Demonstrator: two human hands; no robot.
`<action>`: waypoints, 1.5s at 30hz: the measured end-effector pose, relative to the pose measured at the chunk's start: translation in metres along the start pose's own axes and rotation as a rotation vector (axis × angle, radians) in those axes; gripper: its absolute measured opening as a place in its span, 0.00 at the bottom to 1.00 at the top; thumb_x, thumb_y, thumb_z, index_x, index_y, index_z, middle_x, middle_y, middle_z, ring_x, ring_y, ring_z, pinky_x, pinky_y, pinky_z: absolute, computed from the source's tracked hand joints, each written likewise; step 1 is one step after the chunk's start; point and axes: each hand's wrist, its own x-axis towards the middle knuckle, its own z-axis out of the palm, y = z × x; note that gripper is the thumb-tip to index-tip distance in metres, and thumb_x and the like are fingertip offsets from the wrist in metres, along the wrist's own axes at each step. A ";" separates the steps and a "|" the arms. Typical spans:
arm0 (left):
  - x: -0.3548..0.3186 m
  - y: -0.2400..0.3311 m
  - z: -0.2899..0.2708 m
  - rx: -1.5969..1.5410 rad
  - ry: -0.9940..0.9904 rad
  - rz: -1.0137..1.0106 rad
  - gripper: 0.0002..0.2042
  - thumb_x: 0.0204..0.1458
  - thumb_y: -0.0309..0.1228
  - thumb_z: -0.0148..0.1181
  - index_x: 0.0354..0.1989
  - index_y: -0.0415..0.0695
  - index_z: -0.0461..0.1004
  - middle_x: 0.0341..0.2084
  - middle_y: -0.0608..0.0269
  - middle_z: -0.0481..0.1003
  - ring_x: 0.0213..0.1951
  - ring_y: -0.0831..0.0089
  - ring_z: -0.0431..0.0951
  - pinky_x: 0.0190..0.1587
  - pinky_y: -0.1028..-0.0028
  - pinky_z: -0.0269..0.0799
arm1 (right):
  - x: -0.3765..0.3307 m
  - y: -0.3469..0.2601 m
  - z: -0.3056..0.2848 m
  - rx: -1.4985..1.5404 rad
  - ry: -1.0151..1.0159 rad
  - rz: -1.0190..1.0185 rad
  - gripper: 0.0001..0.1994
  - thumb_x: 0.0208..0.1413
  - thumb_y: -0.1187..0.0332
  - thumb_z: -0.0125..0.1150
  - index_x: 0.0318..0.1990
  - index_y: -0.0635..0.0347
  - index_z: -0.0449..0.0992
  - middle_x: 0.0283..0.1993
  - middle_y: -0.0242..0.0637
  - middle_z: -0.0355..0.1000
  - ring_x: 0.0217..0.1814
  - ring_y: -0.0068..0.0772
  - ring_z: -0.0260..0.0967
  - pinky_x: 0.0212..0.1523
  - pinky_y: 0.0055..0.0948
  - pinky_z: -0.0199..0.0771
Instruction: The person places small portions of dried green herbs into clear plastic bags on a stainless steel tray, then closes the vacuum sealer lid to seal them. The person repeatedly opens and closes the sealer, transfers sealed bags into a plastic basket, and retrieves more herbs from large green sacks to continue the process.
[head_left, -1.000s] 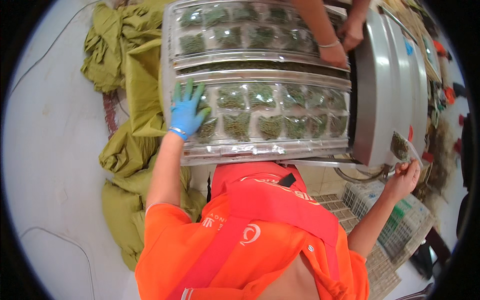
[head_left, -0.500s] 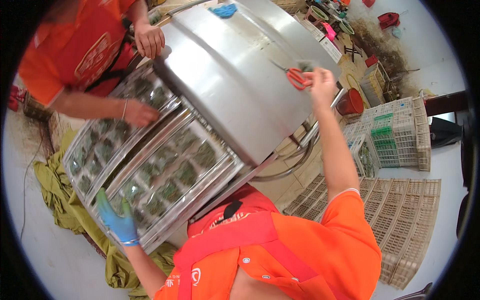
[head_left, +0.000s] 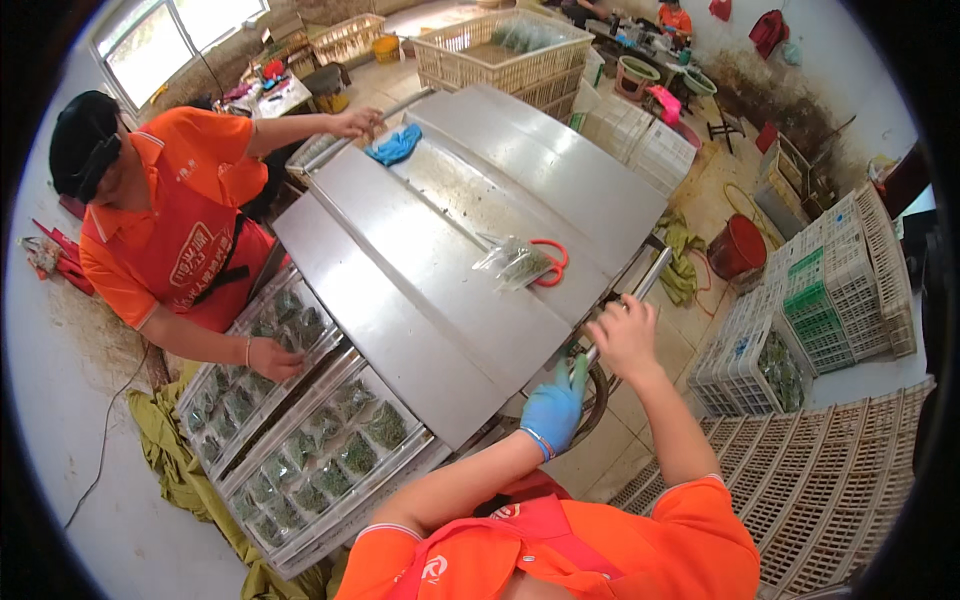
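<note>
My left hand (head_left: 553, 412), in a blue glove with green-stained fingertips, is at the near right side of a steel machine, fingers stretched out and nothing visible in it. My bare right hand (head_left: 627, 335) lies against the tubular metal rail (head_left: 655, 280), fingers loosely bent and apart; whether it touches the rail is unclear. On the broad steel lid (head_left: 400, 290) lie red-handled scissors (head_left: 552, 262), partly under a small clear bag (head_left: 515, 264) of green leafy stuff. Several clear bags of green stuff (head_left: 340, 450) sit in rows on the chamber bed left of the lid.
A co-worker (head_left: 190, 240) stands at the left, one hand by the lid's far edge and one over the bags. A blue glove (head_left: 394, 145) lies on the lid. Plastic crates (head_left: 830, 300) and a red bucket (head_left: 737, 247) stand at the right. Slatted panels (head_left: 800, 480) lie nearer.
My left hand has left the bag rows for the machine's right side. My right hand has moved from the scissors to the rail, leaving a bag on the lid. The view has shifted.
</note>
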 end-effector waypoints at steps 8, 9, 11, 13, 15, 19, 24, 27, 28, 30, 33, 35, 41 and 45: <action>0.010 -0.001 -0.003 -0.021 -0.004 -0.129 0.10 0.55 0.25 0.52 0.46 0.39 0.71 0.35 0.39 0.80 0.37 0.42 0.82 0.42 0.54 0.78 | 0.006 0.006 -0.007 -0.137 -0.271 0.047 0.20 0.66 0.56 0.47 0.34 0.57 0.84 0.45 0.38 0.77 0.59 0.43 0.64 0.67 0.72 0.44; 0.007 0.001 -0.006 -0.066 -0.002 -0.141 0.10 0.55 0.25 0.52 0.45 0.39 0.71 0.35 0.39 0.80 0.37 0.42 0.82 0.41 0.54 0.78 | 0.007 0.000 -0.011 -0.143 -0.282 0.035 0.20 0.66 0.56 0.46 0.35 0.56 0.84 0.45 0.38 0.77 0.60 0.43 0.64 0.67 0.73 0.44; -0.009 0.004 -0.031 -0.058 0.044 -0.105 0.10 0.56 0.24 0.52 0.45 0.38 0.71 0.33 0.40 0.80 0.36 0.43 0.82 0.40 0.53 0.78 | 0.006 -0.010 -0.031 -0.267 -0.230 -0.076 0.13 0.62 0.62 0.47 0.37 0.51 0.80 0.44 0.36 0.76 0.59 0.41 0.66 0.61 0.71 0.50; -0.035 0.002 -0.056 0.037 0.134 -0.043 0.10 0.54 0.24 0.54 0.44 0.38 0.71 0.31 0.42 0.80 0.35 0.45 0.82 0.38 0.55 0.77 | 0.006 -0.039 -0.062 -0.253 -0.191 -0.123 0.08 0.58 0.66 0.49 0.35 0.49 0.77 0.41 0.34 0.75 0.56 0.42 0.68 0.57 0.65 0.55; -0.070 0.012 -0.088 0.139 0.160 -0.043 0.11 0.51 0.24 0.57 0.43 0.38 0.71 0.30 0.44 0.80 0.33 0.47 0.82 0.38 0.57 0.77 | 0.000 -0.070 -0.104 -0.293 -0.168 -0.185 0.07 0.58 0.65 0.51 0.36 0.51 0.76 0.40 0.35 0.75 0.52 0.42 0.68 0.56 0.65 0.56; -0.184 0.016 -0.162 0.134 0.139 -0.060 0.11 0.52 0.26 0.57 0.44 0.40 0.72 0.30 0.47 0.80 0.34 0.47 0.82 0.34 0.56 0.77 | -0.026 -0.150 -0.177 -0.045 -0.118 -0.430 0.13 0.64 0.61 0.50 0.31 0.54 0.76 0.32 0.37 0.73 0.46 0.43 0.68 0.52 0.57 0.58; -0.346 0.001 -0.230 0.159 -0.034 -0.215 0.17 0.54 0.44 0.60 0.46 0.47 0.70 0.24 0.54 0.77 0.30 0.50 0.81 0.36 0.52 0.75 | -0.024 -0.230 -0.241 0.234 -0.506 -0.757 0.24 0.60 0.43 0.54 0.30 0.56 0.76 0.28 0.40 0.75 0.34 0.49 0.72 0.41 0.46 0.68; -0.405 -0.017 -0.219 0.061 -0.086 -0.464 0.18 0.53 0.47 0.61 0.44 0.48 0.72 0.27 0.53 0.79 0.32 0.50 0.81 0.37 0.53 0.76 | -0.022 -0.281 -0.232 0.024 -0.876 -0.852 0.30 0.59 0.35 0.51 0.30 0.58 0.76 0.27 0.44 0.76 0.31 0.54 0.74 0.34 0.46 0.72; -0.425 -0.033 -0.210 0.042 -0.112 -0.557 0.18 0.52 0.49 0.61 0.43 0.49 0.74 0.28 0.52 0.80 0.33 0.50 0.81 0.38 0.53 0.76 | -0.037 -0.308 -0.210 0.035 -0.882 -0.905 0.31 0.60 0.35 0.50 0.31 0.58 0.76 0.27 0.45 0.76 0.32 0.54 0.75 0.33 0.47 0.72; -0.471 -0.068 -0.172 0.039 -0.114 -0.756 0.16 0.52 0.51 0.59 0.37 0.53 0.79 0.30 0.53 0.81 0.34 0.50 0.82 0.39 0.53 0.77 | -0.075 -0.358 -0.165 0.072 -0.910 -0.974 0.32 0.61 0.34 0.47 0.32 0.58 0.76 0.29 0.46 0.77 0.33 0.55 0.76 0.33 0.49 0.74; -0.534 -0.121 -0.103 0.079 -0.085 -0.827 0.16 0.51 0.51 0.59 0.36 0.54 0.80 0.29 0.53 0.81 0.33 0.52 0.82 0.39 0.54 0.77 | -0.126 -0.409 -0.091 0.134 -0.952 -0.989 0.33 0.61 0.32 0.45 0.34 0.57 0.77 0.30 0.47 0.78 0.35 0.55 0.77 0.35 0.48 0.75; -0.559 -0.156 -0.055 0.068 -0.096 -0.816 0.14 0.50 0.50 0.60 0.35 0.54 0.80 0.28 0.54 0.81 0.33 0.53 0.83 0.39 0.55 0.78 | -0.151 -0.430 -0.050 0.161 -1.002 -0.973 0.34 0.61 0.31 0.44 0.34 0.57 0.77 0.30 0.47 0.78 0.35 0.55 0.77 0.36 0.50 0.75; -0.580 -0.177 -0.005 -0.038 -0.004 -0.695 0.08 0.48 0.42 0.60 0.28 0.54 0.78 0.18 0.60 0.77 0.23 0.58 0.80 0.29 0.57 0.73 | -0.182 -0.439 0.008 0.115 -1.142 -0.943 0.34 0.58 0.29 0.46 0.29 0.54 0.77 0.26 0.43 0.78 0.29 0.52 0.77 0.30 0.48 0.76; -0.585 -0.176 -0.001 -0.073 0.062 -0.706 0.11 0.47 0.45 0.62 0.23 0.53 0.75 0.15 0.62 0.75 0.19 0.61 0.78 0.24 0.60 0.69 | -0.185 -0.442 0.019 0.234 -1.018 -1.050 0.32 0.57 0.32 0.51 0.23 0.55 0.76 0.14 0.42 0.71 0.17 0.48 0.73 0.18 0.45 0.73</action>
